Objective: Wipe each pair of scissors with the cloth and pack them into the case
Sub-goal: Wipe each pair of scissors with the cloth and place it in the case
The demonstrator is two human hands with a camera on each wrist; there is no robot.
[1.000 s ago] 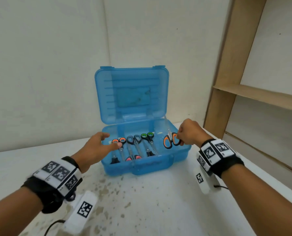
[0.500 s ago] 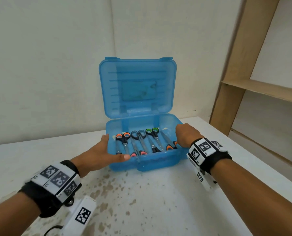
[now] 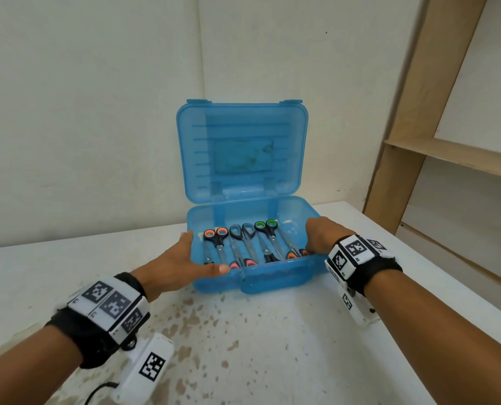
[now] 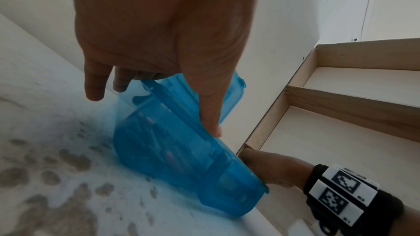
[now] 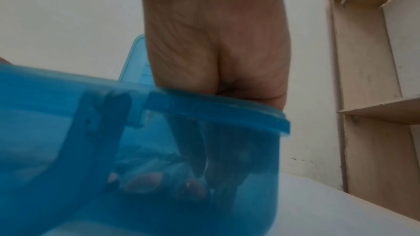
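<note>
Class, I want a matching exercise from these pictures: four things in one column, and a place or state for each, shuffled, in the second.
1. case lid
2. green-ringed scissors
3. left hand
4. right hand

a. reaches into the case's right end
b. stands open
c. thumb on the case's front rim
d. lies in the case, handles toward the lid

Pairs: 1-b, 2-d, 3-c, 4-a

The open case (image 3: 252, 280) stands on the surface (image 3: 243, 346), its lid (image 3: 242, 147) upright at the far side. Scissors (image 3: 244, 244) lie side by side in it. Shelves (image 3: 447, 156) stand right.
</note>
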